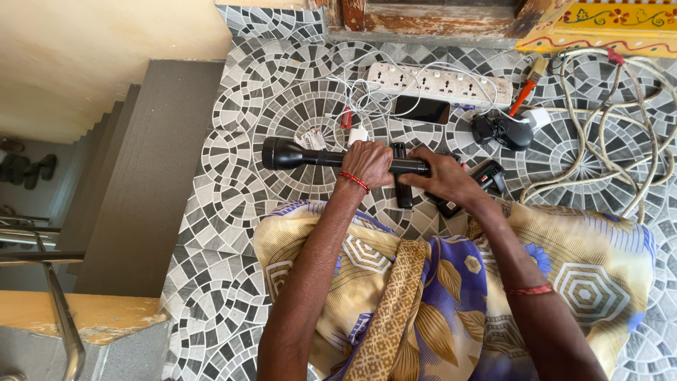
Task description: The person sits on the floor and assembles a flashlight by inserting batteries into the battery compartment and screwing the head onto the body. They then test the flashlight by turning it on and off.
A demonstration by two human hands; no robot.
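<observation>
Black and matte, the long torch [331,158] sits crosswise in front of me, held just above the patterned grey tile floor [233,212], its wide lamp head pointing out to my left near the edge of the step. My left hand [368,164] is clenched around the middle of the barrel, fingers wrapped over the top. My right hand [446,178] grips the tail end, fingers curled around it, so both hands are grasping the same tube, close together.

I judge this a stiff, rigid body, likely fairly heavy for its size, with most of the weight towards the lamp head. The barrel looks smooth, so it could turn or slip in a loose grip. The narrow barrel is the sensible place to hold; the flared head is too wide for one hand, and its lens is probably the fragile part.

Just beyond my hands lie small black parts [403,190] on the tiles. Further out I see a white power strip [437,83] with tangled white leads, a dark phone [422,109], an orange-handled screwdriver [523,95] and a coil of pale cable [613,134]. My lap is covered in yellow and purple printed cloth [437,296].
</observation>
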